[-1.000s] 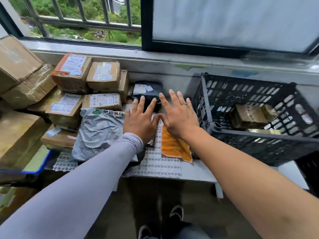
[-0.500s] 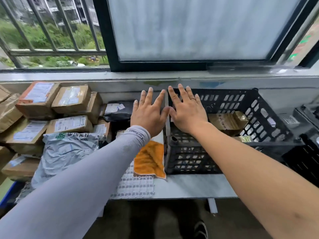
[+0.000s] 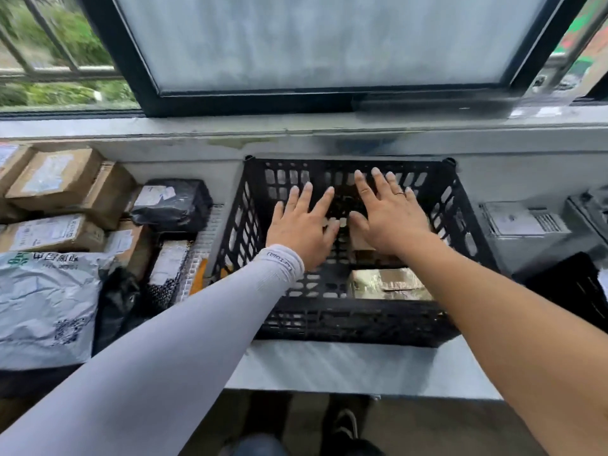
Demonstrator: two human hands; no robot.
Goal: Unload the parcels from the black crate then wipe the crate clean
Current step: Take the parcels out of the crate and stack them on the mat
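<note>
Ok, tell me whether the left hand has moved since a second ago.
Yes. The left hand has gone right: it was over the white mesh mat beside the parcels, outside the black crate, and now it hovers open over the crate's inside.

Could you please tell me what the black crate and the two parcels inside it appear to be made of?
Crate: likely rigid moulded plastic, matte black, going by its lattice of cut-out slots. Near parcel: glossy film or tape wrap, judging by its crinkled, gold-brown reflections; the material beneath is unclear. Far parcel: probably cardboard, tan and dull, though both hands mostly hide it.
</note>
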